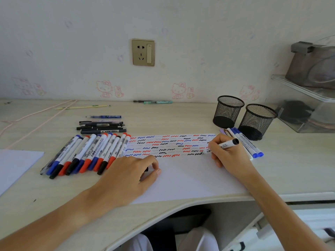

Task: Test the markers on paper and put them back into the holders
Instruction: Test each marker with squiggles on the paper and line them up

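My right hand (228, 154) grips a black whiteboard marker (227, 144), its tip touching the white paper (183, 176) at the end of the lowest row of squiggles. The paper's upper part carries rows of red, blue and black squiggles. My left hand (134, 171) rests on the paper's left side, fingers curled over a small black thing, probably the marker's cap (146, 169). Several capped markers (88, 153) lie in a row left of the paper. A few blue-capped markers (246, 144) lie right of it. Two black mesh holders (228, 111) (257, 120) stand behind, with nothing seen inside.
Several pens (102, 125) lie behind the marker row. Another white sheet (16, 163) lies at the far left. A pink cable (36, 116) crosses the back left. A clear shelf (308, 104) with grey items stands at the right. The desk edge curves in near my body.
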